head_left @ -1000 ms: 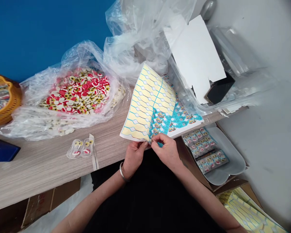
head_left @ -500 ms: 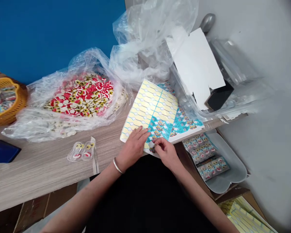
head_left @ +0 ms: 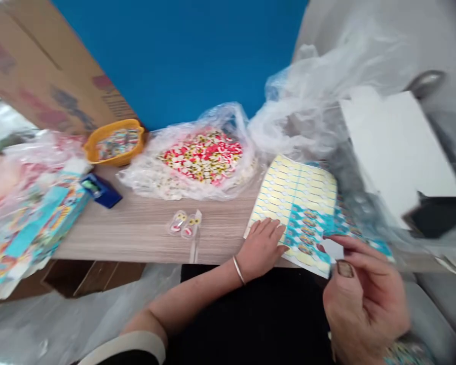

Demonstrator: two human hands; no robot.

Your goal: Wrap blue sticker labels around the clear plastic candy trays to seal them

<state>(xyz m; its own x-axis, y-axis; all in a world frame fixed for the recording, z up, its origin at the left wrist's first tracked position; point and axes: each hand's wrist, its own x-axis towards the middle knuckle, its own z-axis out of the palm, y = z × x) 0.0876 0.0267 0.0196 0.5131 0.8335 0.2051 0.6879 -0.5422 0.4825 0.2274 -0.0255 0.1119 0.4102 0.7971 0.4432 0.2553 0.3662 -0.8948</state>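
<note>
My left hand (head_left: 261,249) lies with fingers spread flat on a sheet of stickers (head_left: 275,195). The sheet shows yellow backing over much of its surface and blue printed stickers near its lower part. My right hand (head_left: 365,289) is raised close to the camera, right of the sheet. Thumb and fingers pinch a sticker (head_left: 333,249), its whitish side showing; the hand is slightly blurred. Left of my left hand, two small clear plastic packs (head_left: 183,225) with yellow and red pieces inside lie on the table (head_left: 137,230).
An open plastic bag (head_left: 201,157) of red, yellow and white pieces stands behind. Farther left are a yellow basket (head_left: 116,160), a blue tape dispenser (head_left: 102,191) and printed cards (head_left: 34,223). A white box (head_left: 399,147) and crumpled plastic (head_left: 307,116) stand at the right.
My right hand has lifted off the sheet toward the camera, with a sticker peeled away in its fingers. My left hand stays on the sheet. The view has swung left.
</note>
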